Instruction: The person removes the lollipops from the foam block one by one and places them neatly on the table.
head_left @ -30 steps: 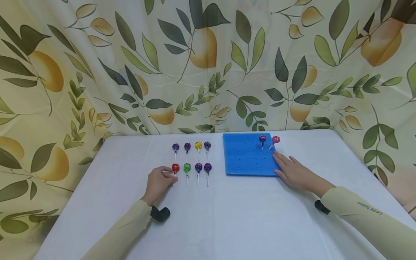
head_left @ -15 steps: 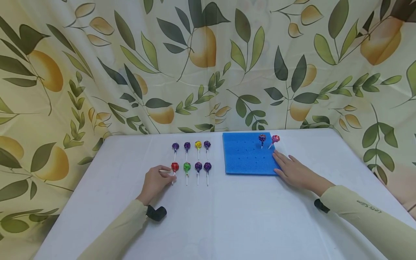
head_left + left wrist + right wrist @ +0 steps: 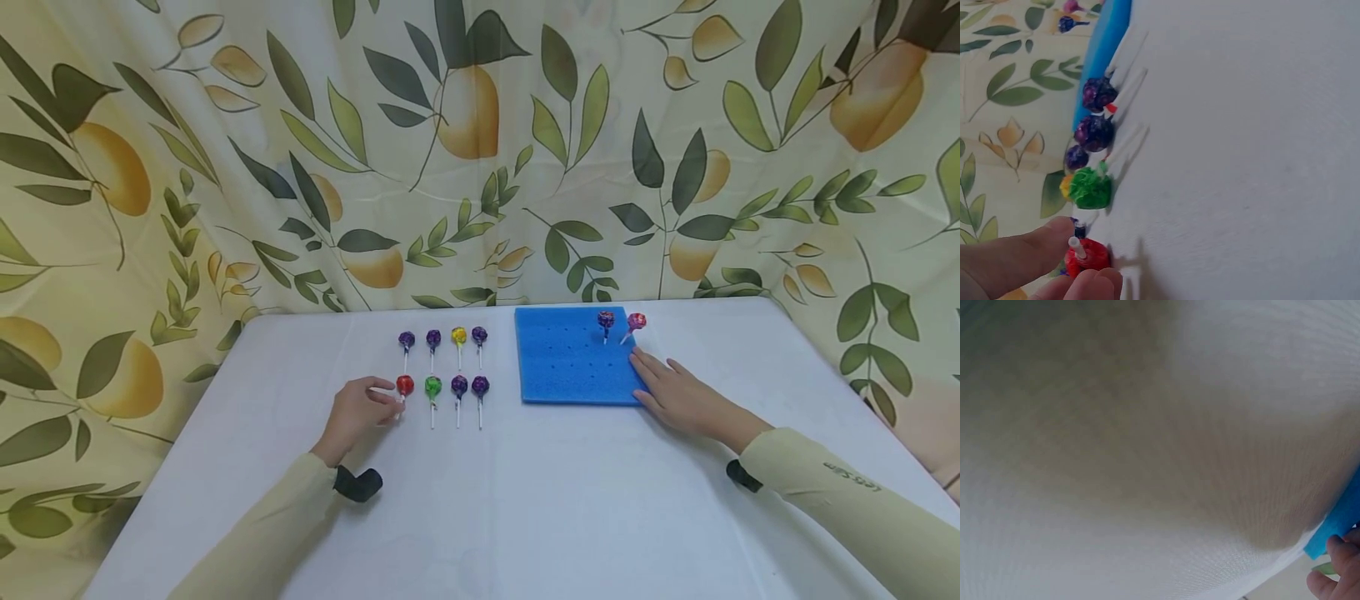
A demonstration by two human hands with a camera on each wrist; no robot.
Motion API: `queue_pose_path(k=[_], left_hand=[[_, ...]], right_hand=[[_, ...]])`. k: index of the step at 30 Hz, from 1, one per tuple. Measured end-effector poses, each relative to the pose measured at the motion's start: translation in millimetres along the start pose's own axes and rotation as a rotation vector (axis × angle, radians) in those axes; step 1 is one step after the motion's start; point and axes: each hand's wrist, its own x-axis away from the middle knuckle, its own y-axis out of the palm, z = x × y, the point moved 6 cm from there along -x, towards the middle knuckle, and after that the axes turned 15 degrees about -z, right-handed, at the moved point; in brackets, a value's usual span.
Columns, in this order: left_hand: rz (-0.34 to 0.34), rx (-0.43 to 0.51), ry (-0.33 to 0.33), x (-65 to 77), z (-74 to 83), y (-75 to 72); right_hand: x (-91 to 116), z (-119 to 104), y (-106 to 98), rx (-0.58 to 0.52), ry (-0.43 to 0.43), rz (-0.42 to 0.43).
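Observation:
In the head view my left hand (image 3: 360, 415) is at the left end of the near row of lollipops, its fingertips at the stick of the red lollipop (image 3: 405, 384). The left wrist view shows the red lollipop (image 3: 1088, 257) between thumb and fingers, its stick pointing toward the camera. A green lollipop (image 3: 432, 386) lies just to its right, followed by two purple ones. On the right, my right hand (image 3: 678, 400) rests its fingers against the right edge of a blue foam board (image 3: 555, 385). A dark lollipop (image 3: 606, 320) and a pink lollipop (image 3: 637, 322) stand in that board.
Behind the near row lies a second row with a yellow lollipop (image 3: 459, 335) among purple ones (image 3: 407, 340). Small holes dot the foam board. A white cloth covers the table (image 3: 525, 500), and a leaf-patterned curtain (image 3: 465, 192) hangs behind its back edge.
My left hand has drawn slightly back to the left, and the red lollipop's stick now slants more. The right hand and the foam board have stayed in place.

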Motion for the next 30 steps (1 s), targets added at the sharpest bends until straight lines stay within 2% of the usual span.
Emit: queue_pose_path(k=[4,10,19,22,25,30], left_hand=[[-0.007,-0.035,-0.009,-1.2,-3.8,5.1],[-0.003,-0.018,0.014,-2.0,-4.7,9.6],[-0.017,0.147,0.027,-2.8,-7.7,13.3],[-0.026,0.173,0.023,-2.6,-9.6,14.3],[-0.028,0.148,0.016,-1.5,-10.0,14.2],[-0.025,-0.003,-0.006,1.0,-7.7,12.8]], right_hand=[[0,0,0,0.001,-0.004,0.005],[0,0,0,0.001,0.001,0.009],[-2,3,1,0.007,0.007,0.002],[-2,3,2,0.013,0.004,0.000],[-3,4,2,0.012,0.002,-0.002],[-3,4,3,0.007,-0.002,0.001]])
